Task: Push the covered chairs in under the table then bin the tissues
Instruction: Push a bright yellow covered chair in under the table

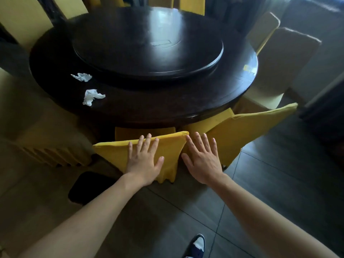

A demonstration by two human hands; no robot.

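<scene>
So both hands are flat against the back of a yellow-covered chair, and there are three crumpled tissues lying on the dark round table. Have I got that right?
Not quite: the head view shows two crumpled tissues on the dark round table, not three. The rest holds: the left hand and right hand lie flat, fingers straight, against the back of the yellow-covered chair.

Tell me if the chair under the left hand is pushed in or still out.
Mostly in: the yellow chair has its seat under the table edge; left hand lies flat on its back.

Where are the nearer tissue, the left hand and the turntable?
Nearer tissue [92,96]: head view, middle of the crumpled wad.
Left hand [144,161]: head view, back of the hand.
Turntable [130,58]: head view, bare dark top.
</scene>
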